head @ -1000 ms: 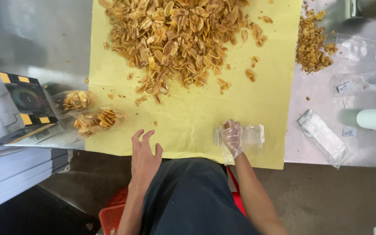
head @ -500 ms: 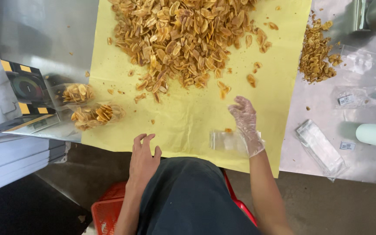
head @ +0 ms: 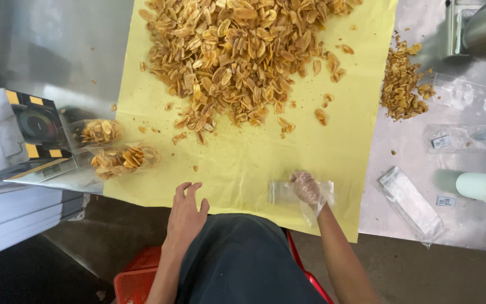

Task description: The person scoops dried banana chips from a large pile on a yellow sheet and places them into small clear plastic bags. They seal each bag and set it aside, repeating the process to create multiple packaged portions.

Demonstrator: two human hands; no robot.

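A yellow sheet (head: pixel 243 163) covers the bench, chips (head: pixel 237 56) heaped at upper centre. Lower centre, the bare left hand (head: pixel 185 214) rests, fingers spread. The gloved right hand (head: pixel 309 188) pinches a clear bag (head: pixel 282 192), seemingly light, limp and slippery, best gripped at its edge.

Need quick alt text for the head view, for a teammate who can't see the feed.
A person's gloved right hand presses an empty clear bag onto yellow paper below a big pile of golden chips. The bare left hand rests at the paper's near edge, with two filled bags to its left.
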